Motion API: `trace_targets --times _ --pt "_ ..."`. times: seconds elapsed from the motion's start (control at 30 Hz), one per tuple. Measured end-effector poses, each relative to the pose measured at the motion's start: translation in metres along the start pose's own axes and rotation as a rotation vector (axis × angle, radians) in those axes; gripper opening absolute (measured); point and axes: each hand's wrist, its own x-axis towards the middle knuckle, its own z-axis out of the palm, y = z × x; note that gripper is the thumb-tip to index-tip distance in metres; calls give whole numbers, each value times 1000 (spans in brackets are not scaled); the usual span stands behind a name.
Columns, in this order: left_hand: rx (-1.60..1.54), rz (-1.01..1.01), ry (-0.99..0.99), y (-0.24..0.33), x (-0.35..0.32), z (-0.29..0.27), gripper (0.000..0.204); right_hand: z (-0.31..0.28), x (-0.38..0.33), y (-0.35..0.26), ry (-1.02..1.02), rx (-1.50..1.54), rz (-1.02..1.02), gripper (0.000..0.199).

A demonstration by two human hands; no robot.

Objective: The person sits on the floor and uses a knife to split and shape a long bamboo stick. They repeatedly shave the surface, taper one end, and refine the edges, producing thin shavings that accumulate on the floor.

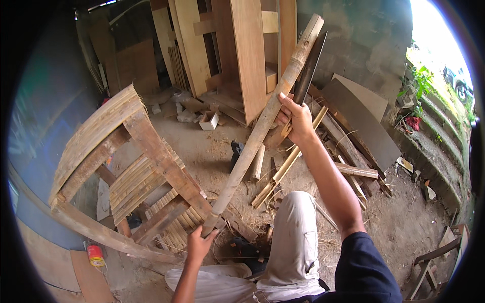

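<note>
A long, weathered bamboo pole [252, 136] slants across the middle, from low left to upper right. My left hand [199, 246] is closed round its lower end. Higher up, my right hand [297, 118] is wrapped round the handle of a machete [309, 68], whose long dark blade points upward alongside the pole. The thumb and fingers of that hand also press against the bamboo. Left of the pole lies a wooden frame [166, 169] with slats of split bamboo fixed across it, resembling a chair or bench on its side.
Split bamboo strips [283, 174] and timber pieces [348, 146] lie right of centre. Tall plywood panels [247, 60] stand at the back near a small white box [208, 120]. Concrete steps [429, 131] rise at right. A red and yellow can [95, 255] sits lower left.
</note>
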Motion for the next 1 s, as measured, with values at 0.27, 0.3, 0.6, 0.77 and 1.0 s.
trace_targets --times 0.27,0.3,0.6,0.77,1.0 --pt "-273 -48 -269 66 77 27 59 24 5 -29 -217 -268 -83 17" --pt "-415 -101 -288 90 94 13 61 27 2 -29 -265 -308 -61 19" --pt "-905 609 200 325 202 -139 60 73 -49 7 -481 -698 20 24" --pt "-909 672 230 356 195 -162 48 97 -63 28 -503 -804 -53 27" --pt "-977 744 553 346 179 -178 41 102 -79 47 -332 -620 25 23"
